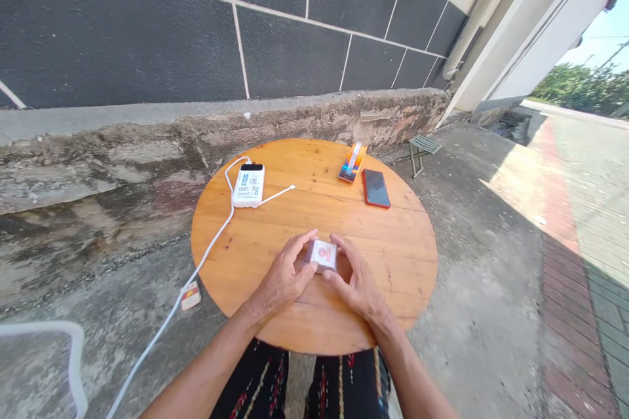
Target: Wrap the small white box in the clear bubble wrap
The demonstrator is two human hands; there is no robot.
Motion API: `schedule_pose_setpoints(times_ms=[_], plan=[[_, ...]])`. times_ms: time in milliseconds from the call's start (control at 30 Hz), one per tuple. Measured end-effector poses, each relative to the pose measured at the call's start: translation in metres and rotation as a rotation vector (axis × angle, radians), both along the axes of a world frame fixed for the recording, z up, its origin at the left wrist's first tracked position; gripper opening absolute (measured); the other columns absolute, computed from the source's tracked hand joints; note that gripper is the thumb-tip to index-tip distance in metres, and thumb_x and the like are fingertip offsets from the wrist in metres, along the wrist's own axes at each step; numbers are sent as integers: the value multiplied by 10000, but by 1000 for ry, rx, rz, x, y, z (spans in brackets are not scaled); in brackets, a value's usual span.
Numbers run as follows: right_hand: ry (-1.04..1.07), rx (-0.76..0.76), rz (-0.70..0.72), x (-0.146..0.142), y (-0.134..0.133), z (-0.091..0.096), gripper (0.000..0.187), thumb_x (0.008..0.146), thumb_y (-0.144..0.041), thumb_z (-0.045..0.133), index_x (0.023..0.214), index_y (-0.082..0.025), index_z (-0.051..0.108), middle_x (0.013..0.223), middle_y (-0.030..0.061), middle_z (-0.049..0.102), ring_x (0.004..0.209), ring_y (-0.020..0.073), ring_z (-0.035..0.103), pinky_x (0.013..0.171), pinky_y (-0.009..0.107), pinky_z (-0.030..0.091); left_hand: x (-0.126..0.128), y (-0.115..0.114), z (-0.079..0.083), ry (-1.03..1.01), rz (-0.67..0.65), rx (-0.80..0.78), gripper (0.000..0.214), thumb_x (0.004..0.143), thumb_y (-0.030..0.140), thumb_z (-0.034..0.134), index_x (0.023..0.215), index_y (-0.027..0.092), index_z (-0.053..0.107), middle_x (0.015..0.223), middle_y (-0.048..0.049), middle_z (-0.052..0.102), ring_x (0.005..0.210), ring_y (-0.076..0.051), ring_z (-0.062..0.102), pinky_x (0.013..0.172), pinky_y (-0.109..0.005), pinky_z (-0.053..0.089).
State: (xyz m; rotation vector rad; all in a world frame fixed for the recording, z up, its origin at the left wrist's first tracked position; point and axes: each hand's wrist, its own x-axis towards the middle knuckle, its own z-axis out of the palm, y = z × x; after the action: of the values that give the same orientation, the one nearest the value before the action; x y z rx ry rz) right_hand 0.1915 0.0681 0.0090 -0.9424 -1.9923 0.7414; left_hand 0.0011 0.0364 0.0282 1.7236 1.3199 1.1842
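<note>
Near the front middle of the round wooden table (393, 275) sits a small box (324, 253), white on top with a reddish print. My left hand (286, 273) grips its left side, thumb at the near left corner and fingers along the far left edge. On the opposite side, my right hand (358, 279) has its fingers at the far right corner and its thumb by the near edge. The box's underside is hidden. It looks flat on the tabletop.
A white power bank (249, 186) with a white cable (216, 239) lies at the table's back left. An orange and blue packet (352, 163) and a red-edged phone (377, 188) are at the back right. Beyond stand a folding stool (423, 145) and a tiled wall (147, 33).
</note>
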Motion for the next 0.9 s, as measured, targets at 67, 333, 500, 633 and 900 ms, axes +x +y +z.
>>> schedule_pose_setpoints(times_ms=[67,333,500,633,900], plan=[[34,28,-28,1,0,6,451,884,-360,588,1311,-260,481,1386,71,451,1304,256,390,1099,458,322,0,0,0,-10,-1,2,539,837,195,516,1363,196,399,1343,-85,517,1231,-211,495,1080,-393,387],[-171,278,-83,0,10,29,168,907,-300,554,1035,-219,627,1289,99,520,1174,262,499,972,456,411,1,3,-8,-29,7,51,557,820,165,531,1360,208,404,1324,-85,530,1211,-219,507,1066,-406,395],[-391,476,-89,-9,9,45,131,924,-224,524,907,-205,653,1216,90,570,1020,258,547,850,434,422,1,4,-9,-32,6,62,556,813,151,531,1353,216,411,1323,-81,525,1207,-214,506,1056,-396,399],[-457,563,-98,-15,6,48,163,934,-159,485,863,-181,631,1176,93,598,962,234,562,855,417,403,0,3,-7,-22,7,68,552,817,169,545,1351,213,412,1315,-83,527,1197,-217,510,1048,-392,404],[-424,509,-93,-18,21,52,160,907,-107,433,833,-168,561,1192,126,582,1096,249,538,885,410,381,3,7,-8,53,23,115,433,852,213,526,1281,183,480,1314,-101,507,1229,-219,466,1052,-376,399]])
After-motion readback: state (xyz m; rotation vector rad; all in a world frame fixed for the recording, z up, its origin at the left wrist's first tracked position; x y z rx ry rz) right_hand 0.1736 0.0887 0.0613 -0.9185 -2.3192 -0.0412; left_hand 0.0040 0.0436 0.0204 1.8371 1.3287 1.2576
